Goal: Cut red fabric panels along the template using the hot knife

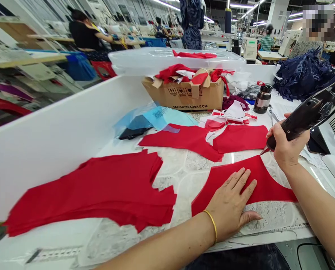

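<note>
My L hand (230, 206) lies flat, open, on the red cloth (264, 187) at near right, prob. light, soft & slippy, best pinned mid-piece, while my R hand (287, 146) grips the black tool (310, 112) low.

– Where are we, a shop or a workshop?
– We'd call it a sewing workshop: we see people (84, 35) at work tables (272, 55), white sewing machines (287, 44), long strip lights (241, 6) above, a heap of dark cloth (302, 77) and red cloth (265, 183) on our table (80, 227)
</note>
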{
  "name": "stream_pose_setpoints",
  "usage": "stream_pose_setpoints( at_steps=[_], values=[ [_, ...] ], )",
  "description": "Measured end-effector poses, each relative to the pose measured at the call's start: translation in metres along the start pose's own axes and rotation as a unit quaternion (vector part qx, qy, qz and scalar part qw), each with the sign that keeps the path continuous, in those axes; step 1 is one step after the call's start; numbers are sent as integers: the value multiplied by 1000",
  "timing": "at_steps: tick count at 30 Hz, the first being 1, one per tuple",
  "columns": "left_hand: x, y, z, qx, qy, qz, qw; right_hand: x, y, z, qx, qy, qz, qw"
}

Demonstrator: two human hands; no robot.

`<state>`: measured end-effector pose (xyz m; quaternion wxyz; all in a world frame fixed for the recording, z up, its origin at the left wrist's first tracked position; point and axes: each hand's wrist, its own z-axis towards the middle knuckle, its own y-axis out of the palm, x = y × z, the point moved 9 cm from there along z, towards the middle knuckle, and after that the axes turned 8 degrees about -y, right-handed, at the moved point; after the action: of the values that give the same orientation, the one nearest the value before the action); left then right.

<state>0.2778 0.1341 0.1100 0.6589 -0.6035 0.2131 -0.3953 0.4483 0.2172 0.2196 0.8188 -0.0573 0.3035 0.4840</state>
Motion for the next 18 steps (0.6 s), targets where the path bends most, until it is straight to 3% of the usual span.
stream_pose_setpoints(
  at_steps=[6, 10, 18],
  values=[
    [1, 2, 2, -24, -4, 4, 1000, 5, 0, -3, 12, 21, -18, 1000],
    [10, -6, -7, -19, -2, 14, 1000, 1, -3, -2, 14, 23, -3, 1000],
    [44, -37, -65, 109, -26, 49, 992, -26, -8, -4, 40, 51, 77, 995]
  ],
)
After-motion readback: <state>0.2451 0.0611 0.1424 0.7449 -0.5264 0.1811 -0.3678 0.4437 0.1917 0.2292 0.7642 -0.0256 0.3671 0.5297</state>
